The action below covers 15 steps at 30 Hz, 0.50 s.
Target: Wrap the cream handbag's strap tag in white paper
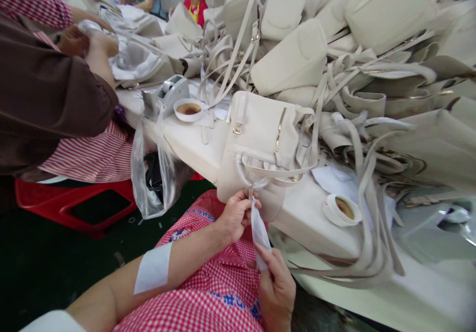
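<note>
A cream handbag (260, 138) with gold hardware hangs over the near edge of the white table (308, 213). My left hand (238, 215) pinches the top of a thin white strip (259, 230) right under the bag's lower edge. Below it, my right hand (275, 285) grips the strip's lower end above my lap. A white patch is stuck on my left forearm (153, 267). My red checked apron (211, 292) lies beneath both hands.
A heap of cream bags and straps (334, 49) fills the table's far side. Two small white dishes (342, 209) (189, 109), a tape dispenser (173, 91) and a hanging plastic bag (150, 173) sit along the edge. A co-worker's arm (55, 94) works at left above a red stool (74, 198).
</note>
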Tool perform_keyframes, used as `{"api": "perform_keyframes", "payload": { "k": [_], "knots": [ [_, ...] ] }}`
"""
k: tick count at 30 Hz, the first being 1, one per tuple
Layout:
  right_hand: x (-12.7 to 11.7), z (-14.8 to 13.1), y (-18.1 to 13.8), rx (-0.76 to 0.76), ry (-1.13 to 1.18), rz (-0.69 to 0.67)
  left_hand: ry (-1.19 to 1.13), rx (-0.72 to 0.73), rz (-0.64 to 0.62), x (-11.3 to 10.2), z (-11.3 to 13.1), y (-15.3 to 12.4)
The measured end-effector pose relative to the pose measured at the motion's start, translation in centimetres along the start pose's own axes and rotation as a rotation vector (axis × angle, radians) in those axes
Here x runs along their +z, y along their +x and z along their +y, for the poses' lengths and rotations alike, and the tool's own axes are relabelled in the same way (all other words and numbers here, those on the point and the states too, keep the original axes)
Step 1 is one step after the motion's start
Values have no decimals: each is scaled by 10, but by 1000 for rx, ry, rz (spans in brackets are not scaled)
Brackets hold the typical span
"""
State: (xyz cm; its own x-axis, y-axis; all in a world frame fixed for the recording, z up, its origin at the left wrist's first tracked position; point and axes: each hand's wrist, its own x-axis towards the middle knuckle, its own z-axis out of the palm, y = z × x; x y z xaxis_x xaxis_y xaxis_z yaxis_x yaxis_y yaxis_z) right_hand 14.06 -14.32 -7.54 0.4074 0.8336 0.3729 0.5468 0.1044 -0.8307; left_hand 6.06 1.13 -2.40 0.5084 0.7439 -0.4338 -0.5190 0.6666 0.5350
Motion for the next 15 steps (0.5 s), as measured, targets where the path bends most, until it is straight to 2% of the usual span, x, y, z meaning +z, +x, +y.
{"api": "perform_keyframes", "payload": {
  "k": [2,6,9,12,15],
  "knots": [
    [1,3,0,-89,-78,-27,10,26,-11,-6,0,-5],
    [6,4,-3,-138,-159,-35,165,138,-68,-20,-5,-16],
    [9,3,-5,-169,-139,-77,279,176,-14,-27,-7,-16],
    [8,2,5,-128,-45,-177,341,216,48,-30,-3,-13],
    [8,0,38,9,103,-242,486,293,38,-37,2,-13]
  ]
}}
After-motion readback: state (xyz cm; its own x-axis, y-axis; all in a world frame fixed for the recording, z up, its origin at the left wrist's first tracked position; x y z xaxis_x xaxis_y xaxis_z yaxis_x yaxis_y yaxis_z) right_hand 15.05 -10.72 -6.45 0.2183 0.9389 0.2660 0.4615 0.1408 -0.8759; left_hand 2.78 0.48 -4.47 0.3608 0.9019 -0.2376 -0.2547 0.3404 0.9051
